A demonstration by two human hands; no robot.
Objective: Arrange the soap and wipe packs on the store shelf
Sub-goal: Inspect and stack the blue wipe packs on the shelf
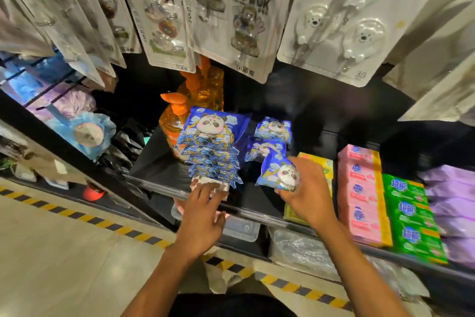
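bath puff: blue mesh, well left of the large wipe packs, on the next rack.
orange soap bottles: just behind and left of the large wipe packs, touching them.
large wipe packs: blue panda packs standing in a front-to-back row on the black shelf.
left hand: at the front end of the large wipe packs. grip slack, fingers straight, holding nothing. the tips rest on a white piece, perhaps a label, too blurred to tell.
small wipe packs: loose pile just right of the large wipe packs.
held wipe pack: right of the large wipe packs, in front of the pile.
right hand: grip closed round the held wipe pack's right end.
yellow soap boxes: further right, partly under the right hand.
pink soap boxes: next row right.
green soap boxes: right again, beside the pink.
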